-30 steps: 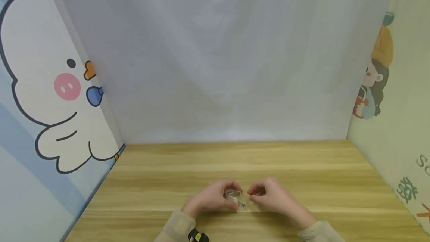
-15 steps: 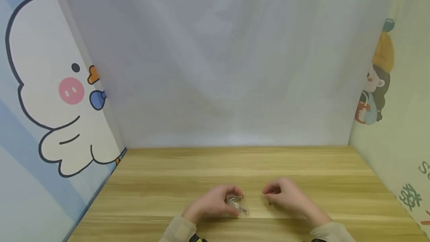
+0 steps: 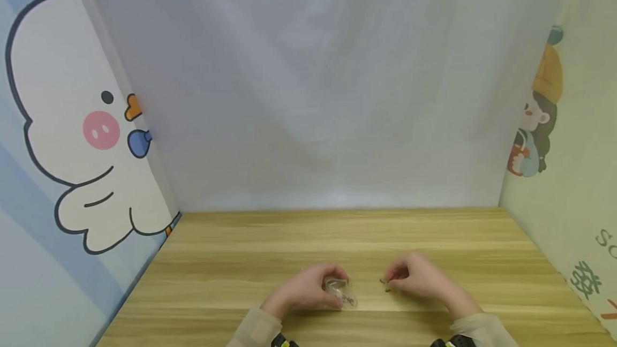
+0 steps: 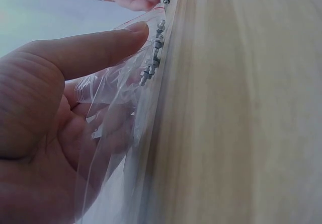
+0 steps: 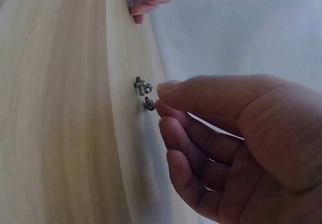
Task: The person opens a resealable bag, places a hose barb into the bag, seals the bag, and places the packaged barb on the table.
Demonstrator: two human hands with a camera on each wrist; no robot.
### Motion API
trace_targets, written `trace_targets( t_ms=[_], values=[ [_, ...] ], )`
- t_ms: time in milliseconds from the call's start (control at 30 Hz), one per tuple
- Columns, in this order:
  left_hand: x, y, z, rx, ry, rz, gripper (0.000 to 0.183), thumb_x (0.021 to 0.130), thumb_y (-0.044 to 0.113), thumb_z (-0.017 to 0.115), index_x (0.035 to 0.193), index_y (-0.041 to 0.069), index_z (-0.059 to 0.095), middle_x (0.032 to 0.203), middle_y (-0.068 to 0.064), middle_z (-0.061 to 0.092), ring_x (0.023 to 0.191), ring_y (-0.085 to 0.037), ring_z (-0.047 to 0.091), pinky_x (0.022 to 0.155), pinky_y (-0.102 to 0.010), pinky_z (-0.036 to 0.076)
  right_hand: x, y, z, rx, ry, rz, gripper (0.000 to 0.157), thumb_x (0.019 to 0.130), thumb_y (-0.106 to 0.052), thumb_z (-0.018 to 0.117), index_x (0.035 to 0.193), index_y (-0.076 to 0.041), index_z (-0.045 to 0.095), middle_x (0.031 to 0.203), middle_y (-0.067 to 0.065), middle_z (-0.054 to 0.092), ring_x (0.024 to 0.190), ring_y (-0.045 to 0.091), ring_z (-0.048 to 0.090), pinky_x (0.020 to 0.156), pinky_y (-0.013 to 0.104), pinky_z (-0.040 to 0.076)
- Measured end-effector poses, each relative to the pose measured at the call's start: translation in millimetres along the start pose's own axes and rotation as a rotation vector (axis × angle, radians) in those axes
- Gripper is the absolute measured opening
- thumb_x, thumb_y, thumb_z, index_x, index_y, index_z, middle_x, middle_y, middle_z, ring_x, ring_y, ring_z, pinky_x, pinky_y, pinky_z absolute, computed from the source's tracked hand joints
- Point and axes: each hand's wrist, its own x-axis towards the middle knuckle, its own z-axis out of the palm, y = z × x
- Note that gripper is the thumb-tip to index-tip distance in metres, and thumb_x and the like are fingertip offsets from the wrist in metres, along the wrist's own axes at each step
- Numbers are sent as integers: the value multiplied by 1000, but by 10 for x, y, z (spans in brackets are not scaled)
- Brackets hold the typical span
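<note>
My left hand holds a clear plastic zip bag low over the table, its thumb and fingers curled around it. Several small silver metal fittings with rounded tips and hex bodies lie inside, near the red-lined mouth. To the right, a few loose fittings of the same sort rest on the wood in a small cluster. Beside them is my right hand, its thumb and index fingertips slightly apart and right at the cluster. The other fingers of that hand curl loosely.
The wood-grain tabletop stretches back to a pale grey curtain. Printed panels flank it, with a cartoon bird on the left and a child figure on the right.
My right hand has moved right, away from the bag, and its fingertips have drawn off from fittings that now lie on the table. The left hand stays with the bag.
</note>
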Motion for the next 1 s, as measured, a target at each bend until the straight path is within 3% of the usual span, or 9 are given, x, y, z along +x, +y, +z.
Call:
trace_targets(
  t_ms=[233, 1000],
  values=[
    [-20, -3, 11, -18, 0, -13, 46, 80, 13, 93, 120, 21, 72, 120, 13, 70, 105, -6, 63, 94, -28, 51, -5, 32, 13, 1, -79, -30, 8, 87, -4, 83, 92, -9, 79, 84, -7, 73, 76, 5, 65, 68, 25, 56],
    [-13, 18, 5, -24, -3, -10, 44, 80, 12, 93, 117, 21, 72, 120, 13, 69, 105, -7, 63, 91, -27, 52, -18, -3, 20, -53, -86, -17, 10, 85, -4, 85, 88, -11, 79, 82, -10, 73, 74, 4, 65, 68, 26, 56]
  ],
)
